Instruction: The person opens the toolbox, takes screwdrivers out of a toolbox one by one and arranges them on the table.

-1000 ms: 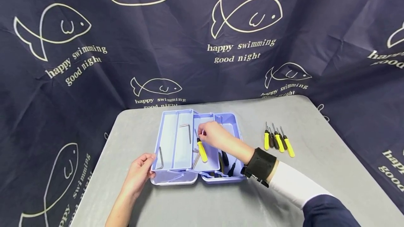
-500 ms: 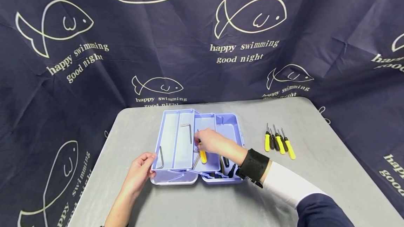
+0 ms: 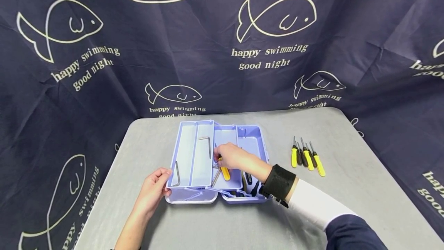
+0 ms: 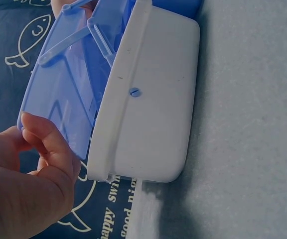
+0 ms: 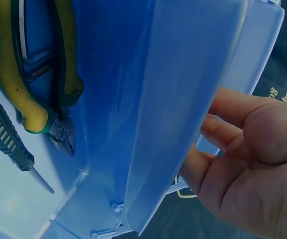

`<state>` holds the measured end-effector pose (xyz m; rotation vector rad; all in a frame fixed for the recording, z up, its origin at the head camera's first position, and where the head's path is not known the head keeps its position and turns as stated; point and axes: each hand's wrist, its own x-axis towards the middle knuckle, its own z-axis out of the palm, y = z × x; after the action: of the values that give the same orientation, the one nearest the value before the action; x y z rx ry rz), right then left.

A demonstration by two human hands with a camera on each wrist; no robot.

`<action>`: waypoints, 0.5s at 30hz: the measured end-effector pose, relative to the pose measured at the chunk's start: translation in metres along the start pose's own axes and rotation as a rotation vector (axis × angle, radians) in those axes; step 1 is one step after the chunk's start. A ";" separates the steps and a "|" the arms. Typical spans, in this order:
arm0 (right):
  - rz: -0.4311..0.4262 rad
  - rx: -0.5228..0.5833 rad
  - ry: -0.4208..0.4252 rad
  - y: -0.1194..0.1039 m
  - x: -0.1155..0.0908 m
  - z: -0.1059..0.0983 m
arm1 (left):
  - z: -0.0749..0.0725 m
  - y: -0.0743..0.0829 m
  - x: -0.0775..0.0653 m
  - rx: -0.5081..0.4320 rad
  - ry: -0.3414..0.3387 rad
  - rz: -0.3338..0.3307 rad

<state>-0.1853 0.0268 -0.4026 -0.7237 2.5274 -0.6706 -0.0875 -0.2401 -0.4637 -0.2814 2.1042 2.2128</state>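
A pale blue toolbox (image 3: 185,147) stands on the table with its stepped trays spread out. My left hand (image 3: 152,188) pinches the near left corner of the upper tray, as the left wrist view (image 4: 39,174) also shows. Inside the middle tray, my right hand (image 3: 230,155) pinches a yellow-and-black screwdriver (image 3: 226,174) near its collar; in the right wrist view the tray wall hides the fingertips. Beneath the screwdriver's handle lie hex keys (image 3: 216,176). Two more, a hex key (image 3: 209,147) and another hex key (image 3: 177,174), rest in the upper tray.
Right of the toolbox, several yellow- and black-handled screwdrivers (image 3: 294,157) lie in a row on the grey table (image 3: 277,219). Yellow-handled pliers (image 5: 6,64) and a dark-handled tool (image 5: 6,132) lie in the bottom compartment. Patterned dark cloth (image 3: 208,49) hangs behind.
My right hand has come down onto the screwdriver in the middle tray, and its handle has swung slightly to the right. My left hand keeps its place on the tray corner.
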 end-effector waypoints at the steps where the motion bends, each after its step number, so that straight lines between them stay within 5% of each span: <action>1: 0.001 0.001 -0.001 0.000 0.000 0.000 | 0.000 0.000 0.000 0.000 0.001 0.001; 15: -0.015 -0.011 0.018 0.001 -0.008 -0.005 | 0.001 0.002 -0.001 0.008 0.004 0.001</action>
<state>-0.1824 0.0339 -0.3971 -0.7445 2.5461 -0.6709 -0.0875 -0.2389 -0.4615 -0.2850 2.1153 2.2054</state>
